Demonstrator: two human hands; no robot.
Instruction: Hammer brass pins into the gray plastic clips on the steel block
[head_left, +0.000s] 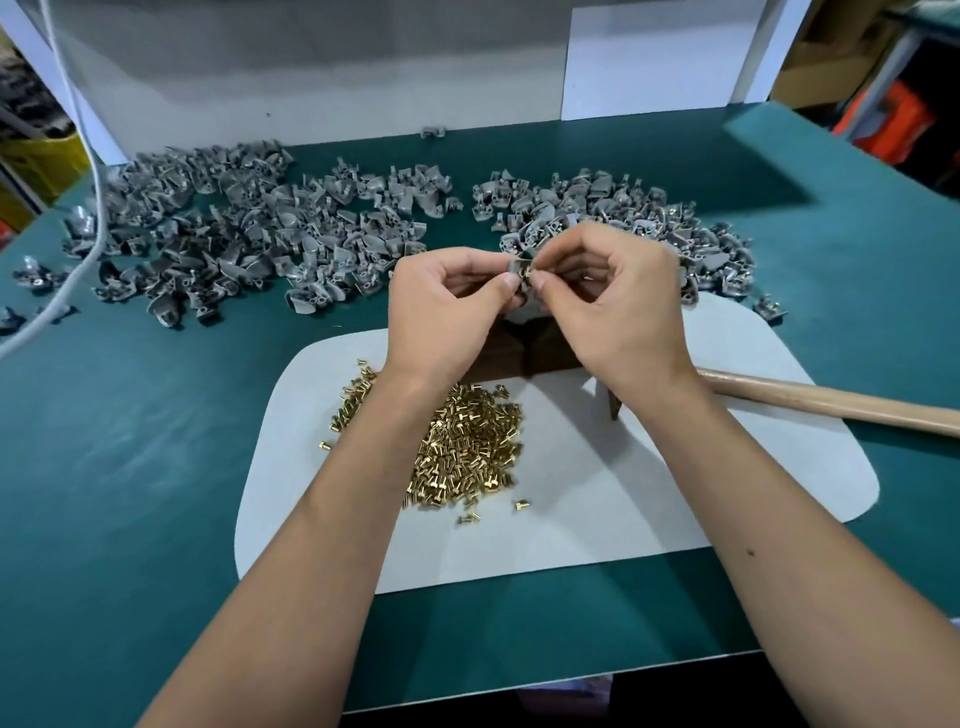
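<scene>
My left hand (447, 306) and my right hand (618, 306) meet above the dark steel block (524, 348), which they mostly hide. Together they pinch one gray plastic clip (522, 267) between thumbs and fingertips, and a bit of brass shows in it. A heap of brass pins (467, 447) lies on the white mat (649, 499) under my left forearm. The hammer's wooden handle (831, 402) rests on the mat to the right, with its head hidden behind my right wrist.
A wide pile of gray clips (234, 239) covers the green table at the back left. A second pile (623, 213) lies behind my right hand. A white cable (88, 171) hangs at the left. A white panel (322, 67) closes the back.
</scene>
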